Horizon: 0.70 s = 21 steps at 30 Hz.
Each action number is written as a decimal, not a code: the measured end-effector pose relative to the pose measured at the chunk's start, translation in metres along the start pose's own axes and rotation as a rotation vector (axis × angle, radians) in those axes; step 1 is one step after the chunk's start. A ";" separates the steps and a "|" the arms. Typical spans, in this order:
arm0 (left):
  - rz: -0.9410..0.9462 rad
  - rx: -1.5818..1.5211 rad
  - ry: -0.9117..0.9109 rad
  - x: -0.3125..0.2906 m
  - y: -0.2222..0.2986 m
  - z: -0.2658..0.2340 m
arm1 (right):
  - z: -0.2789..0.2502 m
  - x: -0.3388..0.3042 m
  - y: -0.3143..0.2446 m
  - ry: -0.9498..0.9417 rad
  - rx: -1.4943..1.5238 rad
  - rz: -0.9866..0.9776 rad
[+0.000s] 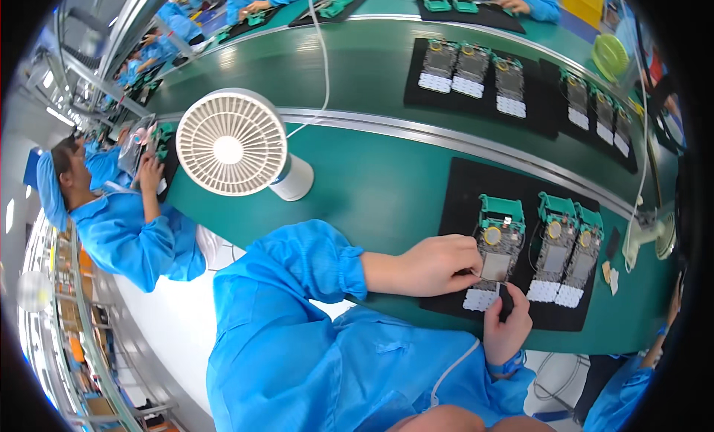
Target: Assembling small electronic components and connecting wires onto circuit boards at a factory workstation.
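Note:
On the black mat [465, 201], a phone-sized circuit board assembly [497, 242] lies in front of me, with a green plastic clamp [500, 207] at its far end and a white part at its near end. My left hand [440, 267] comes in from the left, fingers pinched at the board's lower left edge. My right hand [509, 322] is closed at the lower right edge, thumb and fingertips together near the white part. What either pinch holds is too small to make out. Two similar assemblies with green clamps, one of them a board [553, 253], lie just right.
A white fan [232, 143] stands left on the green bench [357, 168]. Beyond the metal rail, more boards [471, 68] lie on black mats. Small scraps [611, 276] and a second fan [664, 235] are at the right. A co-worker in blue [141, 231] sits left.

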<state>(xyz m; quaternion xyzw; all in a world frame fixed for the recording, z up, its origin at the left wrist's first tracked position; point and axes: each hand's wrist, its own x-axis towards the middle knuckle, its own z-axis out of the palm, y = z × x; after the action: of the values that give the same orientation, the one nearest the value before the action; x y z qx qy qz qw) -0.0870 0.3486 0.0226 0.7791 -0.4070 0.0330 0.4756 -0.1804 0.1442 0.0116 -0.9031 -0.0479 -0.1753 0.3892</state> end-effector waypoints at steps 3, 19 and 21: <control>-0.054 -0.025 0.000 -0.005 -0.002 0.000 | 0.003 0.000 0.001 0.011 0.010 -0.010; -0.053 0.059 0.000 -0.003 0.006 0.007 | 0.001 -0.006 0.003 0.020 0.056 0.035; -0.120 0.084 0.006 -0.003 0.007 0.004 | 0.002 -0.005 0.008 0.019 0.060 0.005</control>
<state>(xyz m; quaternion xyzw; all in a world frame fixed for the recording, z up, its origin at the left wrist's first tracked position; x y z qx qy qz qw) -0.0949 0.3453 0.0239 0.8214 -0.3563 0.0239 0.4447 -0.1824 0.1400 0.0035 -0.8894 -0.0471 -0.1814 0.4169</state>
